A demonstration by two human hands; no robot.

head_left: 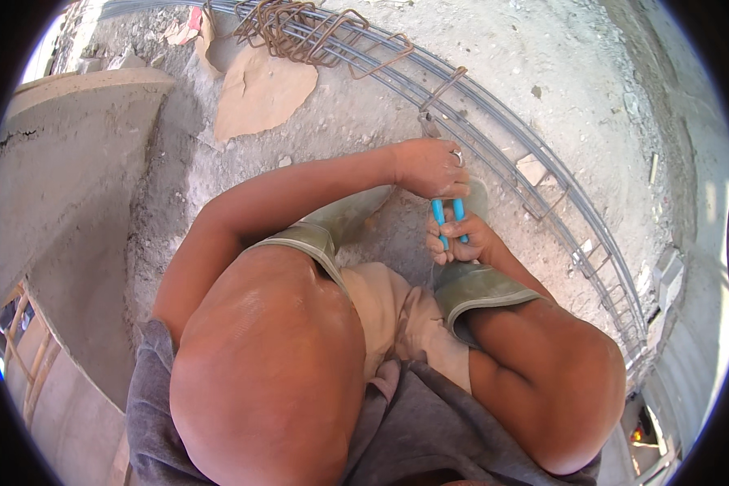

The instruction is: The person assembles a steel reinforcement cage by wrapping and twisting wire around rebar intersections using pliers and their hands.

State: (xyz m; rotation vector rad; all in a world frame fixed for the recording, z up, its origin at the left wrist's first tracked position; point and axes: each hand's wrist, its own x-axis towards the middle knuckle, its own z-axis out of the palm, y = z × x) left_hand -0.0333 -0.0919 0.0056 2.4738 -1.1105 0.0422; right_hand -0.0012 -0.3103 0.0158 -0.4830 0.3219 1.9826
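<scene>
Well, at the far left a broad grey slab (81, 170) is standing beside the rough ground. To its right, a torn sheet of brown paper (263, 95) is lying on the dirt, and just above it a heap of rusty bent-wire loops (287, 31) is hanging around the long steel bars (572, 182), which are curving away to the lower right in this wide view. Nearer the middle, the person is squatting, the left green boot (326, 233) showing beyond the knee. The left hand (433, 168), wearing a ring, is closing over the upper part of a blue-handled tool (439, 217); its fist is hiding what lies beneath. The tool is sitting between the boots, its two handles running slightly apart from one hand to the other. Just below, the right hand (468, 236) is clamping the handles' lower ends, thumb across them. The right green boot (484, 288) is showing beneath that hand. Farther right, a pale flat piece (531, 168) is lying among the bars.
</scene>
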